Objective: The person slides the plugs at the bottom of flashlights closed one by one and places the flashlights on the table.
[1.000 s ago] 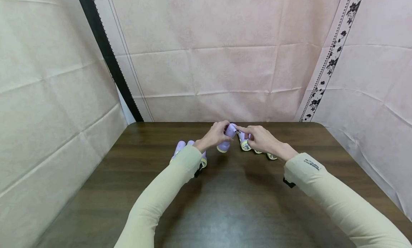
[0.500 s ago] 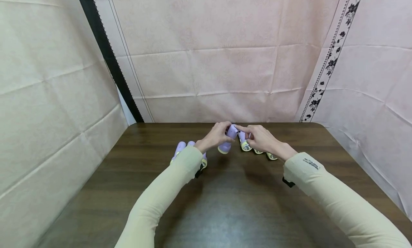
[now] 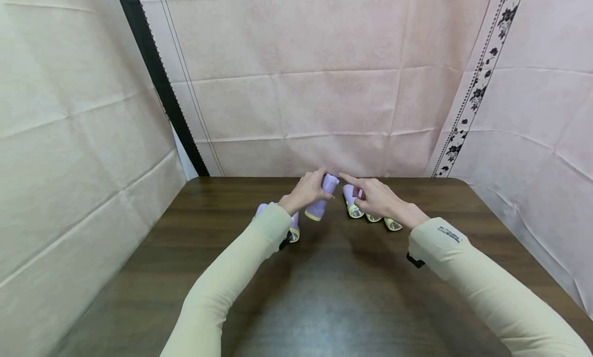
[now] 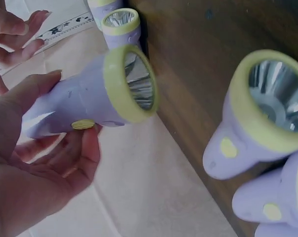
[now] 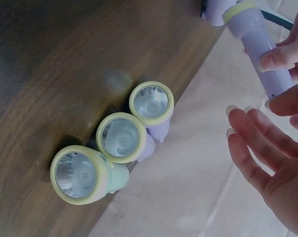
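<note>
My left hand (image 3: 308,190) holds a lilac flashlight (image 4: 84,98) by its body, above the back of the table. It has a pale yellow rim round the lens and a yellow switch on its side; in the head view its lens end points down and toward me. Thumb and fingers lie on opposite sides of the body. My right hand (image 3: 377,197) is just right of its tail end, forefinger extended and the other fingers loosely bent, holding nothing. A small gap shows between that fingertip and the flashlight in the head view.
Beneath my right hand, two lilac flashlights (image 5: 151,103) and a pale green one (image 5: 119,177) lie in a slanting row, lenses toward me. More lilac flashlights (image 4: 223,148) lie by my left forearm, partly hidden. A cloth curtain (image 3: 296,105) rises behind the dark wooden table (image 3: 324,295).
The flashlight in my left hand has shifted slightly left and turned. My right forefinger, earlier at its tail end, is now raised a little and apart from it.
</note>
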A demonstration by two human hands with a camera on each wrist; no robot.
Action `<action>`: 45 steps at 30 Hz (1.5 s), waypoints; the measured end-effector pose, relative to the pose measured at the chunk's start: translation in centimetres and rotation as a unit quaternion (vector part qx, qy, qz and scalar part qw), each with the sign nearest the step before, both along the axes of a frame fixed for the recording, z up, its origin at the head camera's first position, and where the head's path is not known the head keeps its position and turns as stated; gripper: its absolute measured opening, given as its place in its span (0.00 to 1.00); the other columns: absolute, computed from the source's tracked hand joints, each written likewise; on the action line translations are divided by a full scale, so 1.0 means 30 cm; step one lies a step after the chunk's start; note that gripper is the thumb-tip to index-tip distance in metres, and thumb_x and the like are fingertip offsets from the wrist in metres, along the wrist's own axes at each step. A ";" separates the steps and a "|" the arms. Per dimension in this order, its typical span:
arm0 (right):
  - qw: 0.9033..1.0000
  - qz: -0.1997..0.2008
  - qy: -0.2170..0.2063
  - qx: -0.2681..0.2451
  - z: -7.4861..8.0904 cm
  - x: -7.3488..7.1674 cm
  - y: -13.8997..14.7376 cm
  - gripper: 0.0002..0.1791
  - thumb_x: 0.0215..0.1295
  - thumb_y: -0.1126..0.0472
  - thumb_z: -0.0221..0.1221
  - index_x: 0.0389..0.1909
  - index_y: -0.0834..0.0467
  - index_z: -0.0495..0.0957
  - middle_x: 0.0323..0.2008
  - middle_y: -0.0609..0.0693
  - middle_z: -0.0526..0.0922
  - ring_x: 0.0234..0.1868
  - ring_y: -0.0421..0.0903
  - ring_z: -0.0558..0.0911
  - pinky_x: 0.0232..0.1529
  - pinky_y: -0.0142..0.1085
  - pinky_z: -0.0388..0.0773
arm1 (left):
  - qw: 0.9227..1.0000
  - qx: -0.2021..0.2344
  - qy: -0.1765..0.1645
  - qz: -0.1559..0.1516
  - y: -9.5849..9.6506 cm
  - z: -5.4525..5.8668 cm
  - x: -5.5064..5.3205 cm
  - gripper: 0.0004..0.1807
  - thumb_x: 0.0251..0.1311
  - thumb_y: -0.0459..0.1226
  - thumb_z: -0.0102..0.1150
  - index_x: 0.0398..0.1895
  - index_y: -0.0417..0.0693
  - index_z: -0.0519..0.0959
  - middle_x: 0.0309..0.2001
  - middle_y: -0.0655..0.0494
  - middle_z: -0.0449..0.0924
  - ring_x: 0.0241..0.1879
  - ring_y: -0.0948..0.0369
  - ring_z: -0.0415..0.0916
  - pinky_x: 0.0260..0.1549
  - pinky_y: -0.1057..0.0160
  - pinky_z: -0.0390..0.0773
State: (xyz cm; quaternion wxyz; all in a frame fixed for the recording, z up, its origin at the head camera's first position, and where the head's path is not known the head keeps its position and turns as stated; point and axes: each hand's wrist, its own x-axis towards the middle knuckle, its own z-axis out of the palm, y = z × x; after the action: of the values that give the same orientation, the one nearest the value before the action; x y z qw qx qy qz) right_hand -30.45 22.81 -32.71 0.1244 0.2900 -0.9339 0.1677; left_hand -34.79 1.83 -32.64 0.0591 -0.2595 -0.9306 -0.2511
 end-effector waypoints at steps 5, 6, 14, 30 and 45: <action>1.000 -0.007 -0.008 0.000 0.005 0.004 -0.002 0.40 0.55 0.67 0.55 0.72 0.48 0.60 0.29 0.45 0.79 0.26 0.38 0.75 0.26 0.32 0.70 | 0.998 -0.037 -0.004 0.055 -0.012 -0.012 -0.009 0.33 0.48 0.44 0.73 0.54 0.49 0.66 0.42 0.48 0.80 0.38 0.52 0.80 0.37 0.56 0.79; 1.000 -0.006 -0.007 0.000 0.005 0.005 -0.003 0.40 0.55 0.67 0.55 0.72 0.48 0.60 0.29 0.45 0.79 0.26 0.38 0.75 0.26 0.33 0.70 | 0.997 -0.049 -0.002 0.065 -0.014 -0.019 -0.011 0.33 0.49 0.46 0.73 0.54 0.49 0.65 0.42 0.48 0.80 0.39 0.51 0.80 0.37 0.55 0.79; 1.000 -0.008 0.001 0.000 -0.004 0.006 0.002 0.37 0.58 0.66 0.56 0.71 0.49 0.62 0.30 0.45 0.79 0.23 0.38 0.72 0.24 0.33 0.67 | 0.984 -0.140 0.026 0.109 -0.014 -0.105 -0.028 0.31 0.49 0.50 0.72 0.51 0.46 0.69 0.44 0.44 0.81 0.43 0.46 0.81 0.39 0.51 0.81; 1.000 -0.013 -0.018 -0.008 -0.013 0.009 0.012 0.38 0.58 0.67 0.54 0.72 0.51 0.60 0.32 0.47 0.77 0.21 0.38 0.70 0.21 0.32 0.65 | 0.968 -0.225 0.026 0.112 0.009 -0.192 -0.033 0.25 0.56 0.48 0.67 0.51 0.44 0.75 0.48 0.46 0.81 0.47 0.50 0.81 0.40 0.54 0.82; 0.999 -0.022 -0.026 -0.008 -0.006 0.014 0.018 0.37 0.59 0.68 0.54 0.72 0.50 0.60 0.34 0.48 0.79 0.20 0.38 0.69 0.21 0.33 0.65 | 0.964 -0.239 0.031 0.116 0.007 -0.204 -0.029 0.22 0.56 0.48 0.67 0.46 0.43 0.78 0.46 0.48 0.82 0.45 0.51 0.82 0.38 0.55 0.82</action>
State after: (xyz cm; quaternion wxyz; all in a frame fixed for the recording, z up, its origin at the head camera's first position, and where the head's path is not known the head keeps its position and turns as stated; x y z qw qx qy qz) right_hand -30.02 23.36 -32.88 0.1062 0.2640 -0.9417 0.1796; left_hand -35.66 2.04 -38.76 0.0532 -0.1640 -0.9850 -0.0049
